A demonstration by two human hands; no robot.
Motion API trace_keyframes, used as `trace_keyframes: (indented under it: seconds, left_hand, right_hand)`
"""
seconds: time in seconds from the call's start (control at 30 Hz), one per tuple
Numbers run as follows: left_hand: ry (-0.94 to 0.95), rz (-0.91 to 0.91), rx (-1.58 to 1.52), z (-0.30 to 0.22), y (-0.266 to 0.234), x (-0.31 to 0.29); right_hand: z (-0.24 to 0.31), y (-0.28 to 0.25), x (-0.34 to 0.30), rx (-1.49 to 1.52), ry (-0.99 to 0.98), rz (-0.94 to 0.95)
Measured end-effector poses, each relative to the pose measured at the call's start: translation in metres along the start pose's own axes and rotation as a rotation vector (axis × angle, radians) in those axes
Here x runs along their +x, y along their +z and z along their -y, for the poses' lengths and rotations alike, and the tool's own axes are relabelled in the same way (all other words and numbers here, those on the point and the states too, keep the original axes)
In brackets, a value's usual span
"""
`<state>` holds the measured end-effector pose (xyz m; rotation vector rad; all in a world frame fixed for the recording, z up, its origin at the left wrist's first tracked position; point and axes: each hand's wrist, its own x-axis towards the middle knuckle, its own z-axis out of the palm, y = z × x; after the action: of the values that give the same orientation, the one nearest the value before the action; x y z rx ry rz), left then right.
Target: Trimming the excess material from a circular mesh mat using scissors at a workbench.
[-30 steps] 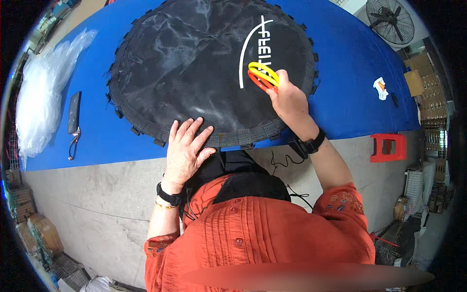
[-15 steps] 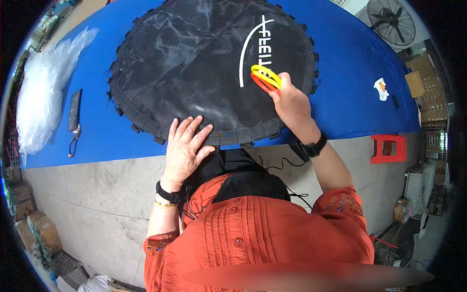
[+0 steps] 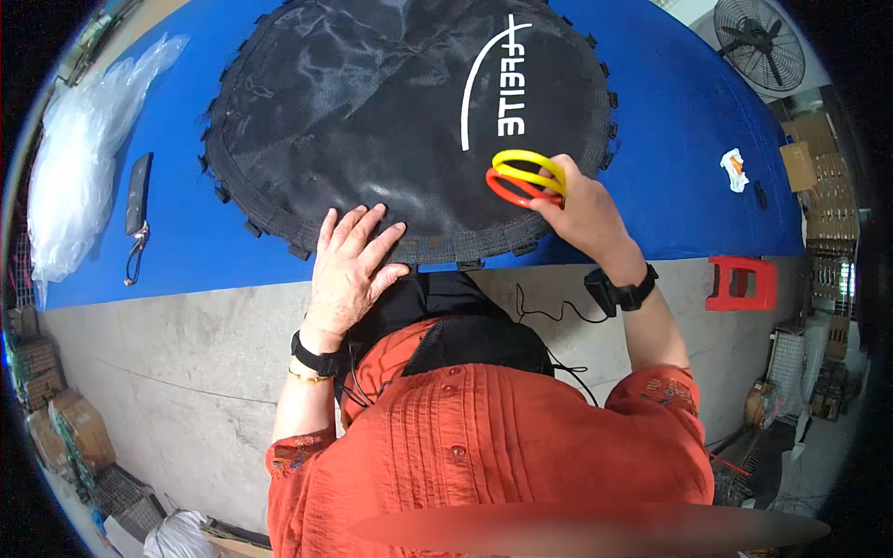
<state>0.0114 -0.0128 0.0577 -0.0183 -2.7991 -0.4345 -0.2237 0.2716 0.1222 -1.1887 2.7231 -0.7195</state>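
A round black mesh mat [image 3: 409, 121] with a white printed mark lies across the blue table. My left hand [image 3: 349, 260] rests flat on its near rim, fingers spread and empty. My right hand [image 3: 591, 214] is closed over the mat's near right part. From its fingers stick out a yellow loop and a red loop [image 3: 510, 189], one above the other, like the handles of a pair of scissors. Whatever joins the loops is hidden in my grip. Small black tabs [image 3: 609, 100] stick out around the mat's rim.
Clear plastic wrap [image 3: 79, 177] is heaped on the blue table [image 3: 679, 158] at left, beside a dark flat case with a strap [image 3: 138, 200]. A crumpled white wrapper [image 3: 734, 170] lies at right. A red stool [image 3: 741, 285] and a fan [image 3: 760, 45] are beyond the table.
My right hand has moved toward me and slightly right with the yellow and red loops, which now show wider apart. The left hand stays on the mat's rim.
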Motion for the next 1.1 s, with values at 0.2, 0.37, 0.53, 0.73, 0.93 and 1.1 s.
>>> trace_keyframes:
  seconds: [0.2, 0.37, 0.53, 0.73, 0.93, 1.1]
  left_hand:
    - [-0.001, -0.012, -0.033, 0.000, -0.002, 0.000]
    - [-0.030, -0.061, -0.098, 0.002, 0.003, -0.002]
    - [-0.027, -0.082, -0.122, 0.002, 0.005, 0.000]
    - [-0.036, -0.088, -0.143, 0.002, 0.002, -0.002]
    - [-0.037, -0.104, -0.163, 0.003, 0.005, -0.003]
    - [-0.025, -0.119, -0.164, 0.004, 0.006, -0.002]
  right_hand:
    - [0.030, 0.020, -0.004, 0.056, -0.136, 0.091]
    - [0.046, 0.021, 0.003, 0.103, -0.199, 0.176]
    - [0.030, 0.013, 0.002, -0.019, -0.152, 0.150]
    - [0.051, 0.033, 0.008, 0.177, -0.186, 0.178]
    - [0.048, 0.030, 0.006, 0.063, -0.136, 0.146]
    - [0.029, 0.031, 0.005, 0.051, -0.055, 0.001]
